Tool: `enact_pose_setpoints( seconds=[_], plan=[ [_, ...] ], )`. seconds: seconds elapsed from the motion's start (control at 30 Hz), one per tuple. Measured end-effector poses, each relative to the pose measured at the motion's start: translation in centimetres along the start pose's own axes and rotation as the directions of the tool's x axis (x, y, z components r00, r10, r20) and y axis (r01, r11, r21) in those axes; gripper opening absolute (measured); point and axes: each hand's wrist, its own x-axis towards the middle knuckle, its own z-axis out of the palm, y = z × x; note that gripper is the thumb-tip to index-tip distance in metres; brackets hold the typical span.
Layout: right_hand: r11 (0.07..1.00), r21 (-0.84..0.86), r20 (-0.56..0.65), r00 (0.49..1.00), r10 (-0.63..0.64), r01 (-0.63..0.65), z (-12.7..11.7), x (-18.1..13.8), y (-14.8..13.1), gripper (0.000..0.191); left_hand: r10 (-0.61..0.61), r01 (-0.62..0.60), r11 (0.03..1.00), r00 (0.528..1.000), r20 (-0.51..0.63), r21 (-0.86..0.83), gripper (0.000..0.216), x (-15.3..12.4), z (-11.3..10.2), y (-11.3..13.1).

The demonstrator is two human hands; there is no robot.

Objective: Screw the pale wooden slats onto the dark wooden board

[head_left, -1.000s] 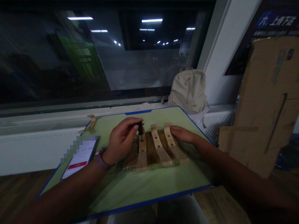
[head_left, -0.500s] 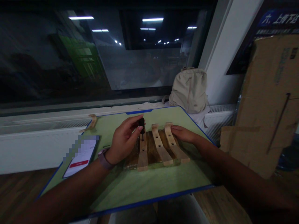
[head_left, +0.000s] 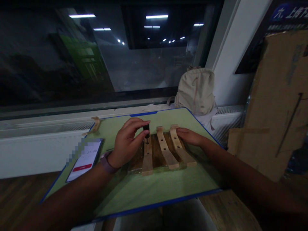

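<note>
Three light wooden slats lie side by side on a darker wooden base [head_left: 157, 154] in the middle of a green board [head_left: 149, 189]. My left hand [head_left: 127, 141] pinches a small black screwdriver [head_left: 146, 130] that stands upright on a hole in the left slat [head_left: 147, 154]. My right hand [head_left: 190, 137] rests on the far end of the right slat [head_left: 180, 149], fingers laid flat over it. The middle slat [head_left: 166, 152] is untouched. A watch sits on my left wrist.
A phone [head_left: 83, 158] with a lit screen lies on the board's left side. A beige backpack [head_left: 196, 91] stands against the window sill behind the board. Cardboard sheets [head_left: 276, 102] lean at the right. A loose wooden piece [head_left: 95, 124] lies near the board's far left corner.
My left hand's fingers have shifted around the screwdriver, which stays on the same hole of the left slat. The right hand has kept its place on the right slat.
</note>
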Motion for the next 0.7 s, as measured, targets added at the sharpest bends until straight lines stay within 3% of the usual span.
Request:
enact_pose_setpoints(
  seconds=[0.13, 0.23, 0.53, 0.7],
  plan=[
    [1.000, 0.014, -0.001, 1.000, -0.019, 0.019, 0.00, 0.03, -0.01, 0.033, -0.122, 0.127, 0.981, 0.992, 0.038, -0.146, 0.033, -0.29, 0.17, -0.12],
    [1.000, 0.006, 0.017, 1.000, -0.012, 0.011, 0.01, 0.04, 0.04, 0.034, -0.130, 0.140, 0.967, 0.990, 0.061, -0.215, 0.030, -0.30, 0.28, -0.12],
    [0.999, 0.032, 0.029, 0.999, 0.027, -0.028, 0.06, 0.05, 0.23, 0.036, 0.050, -0.055, 0.993, 0.997, -0.051, -0.107, 0.025, 0.36, -0.18, -0.07],
    [0.999, 0.036, 0.015, 1.000, 0.000, 0.000, 0.05, -0.06, -0.07, 0.037, -0.096, 0.098, 0.985, 0.995, 0.019, -0.140, 0.029, -0.11, -0.22, -0.03]
  ],
)
